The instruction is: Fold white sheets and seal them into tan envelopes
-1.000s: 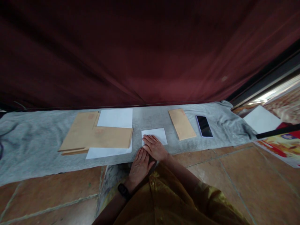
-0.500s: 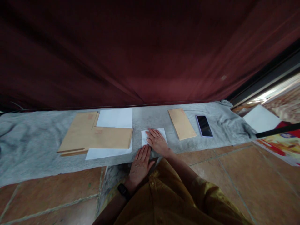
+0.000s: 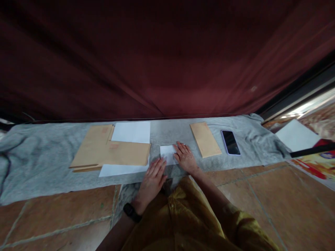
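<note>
A small folded piece of white paper (image 3: pixel 168 154) lies flat on the grey cloth (image 3: pixel 172 130) in front of me. My left hand (image 3: pixel 154 175) touches its near left corner, fingers stretched out and lying flat. Over its right edge rests my right hand (image 3: pixel 185 158), palm down with the fingers a little apart. Left of the paper are several brown envelopes (image 3: pixel 90 150), one of them (image 3: pixel 129 152) lying across white sheets (image 3: pixel 132 131). Another brown envelope (image 3: pixel 206 140) lies alone to the right of my right hand.
A phone (image 3: pixel 230 143) in a light purple case lies right of the single envelope. A dark red curtain (image 3: pixel 162 69) hangs behind the cloth-covered surface. Tiled floor (image 3: pixel 65 216) shows in front, and a white sheet (image 3: pixel 297 135) lies beyond the right end.
My right hand has slid right, from the middle of the folded paper to its right edge, uncovering more of it. My left hand stays at the near left corner. The view has shifted slightly.
</note>
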{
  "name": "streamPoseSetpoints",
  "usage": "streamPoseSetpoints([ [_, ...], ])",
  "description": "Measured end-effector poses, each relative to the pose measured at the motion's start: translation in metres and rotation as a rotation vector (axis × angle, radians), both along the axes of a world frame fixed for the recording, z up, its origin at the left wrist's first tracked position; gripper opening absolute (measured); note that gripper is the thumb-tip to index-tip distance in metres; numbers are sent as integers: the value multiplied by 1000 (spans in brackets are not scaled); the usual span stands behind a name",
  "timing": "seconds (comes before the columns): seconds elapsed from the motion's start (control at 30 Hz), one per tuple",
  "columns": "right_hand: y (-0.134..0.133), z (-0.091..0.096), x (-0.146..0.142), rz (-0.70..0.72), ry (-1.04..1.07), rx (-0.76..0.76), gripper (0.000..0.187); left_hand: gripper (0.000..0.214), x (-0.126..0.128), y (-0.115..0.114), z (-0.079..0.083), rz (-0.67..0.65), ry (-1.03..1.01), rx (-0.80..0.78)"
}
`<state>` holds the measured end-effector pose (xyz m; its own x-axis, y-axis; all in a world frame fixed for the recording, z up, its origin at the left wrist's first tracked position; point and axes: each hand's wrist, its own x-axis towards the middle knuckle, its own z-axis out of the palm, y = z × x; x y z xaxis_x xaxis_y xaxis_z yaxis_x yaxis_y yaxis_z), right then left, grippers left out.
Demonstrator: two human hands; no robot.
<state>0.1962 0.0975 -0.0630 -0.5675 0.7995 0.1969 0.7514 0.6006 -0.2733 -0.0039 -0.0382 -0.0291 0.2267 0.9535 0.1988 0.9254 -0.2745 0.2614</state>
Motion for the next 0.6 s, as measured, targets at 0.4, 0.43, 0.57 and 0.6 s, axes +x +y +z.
streamPoseSetpoints([
  [0.4, -2, 0, -2, -14, -15, 4, 50, 123, -157, 78, 55, 56, 228, -623],
  [0.43, -3, 0, -2, -17, -13, 6, 50, 125, -158, 82, 54, 29, 252, -637],
  [0.57, -2, -1, -2, -20, -2, 7, 50, 128, -158, 90, 48, -9, 274, -630],
  [0.6, -2, -1, -2, -17, -1, 8, 50, 127, -159, 91, 47, -11, 266, -615],
])
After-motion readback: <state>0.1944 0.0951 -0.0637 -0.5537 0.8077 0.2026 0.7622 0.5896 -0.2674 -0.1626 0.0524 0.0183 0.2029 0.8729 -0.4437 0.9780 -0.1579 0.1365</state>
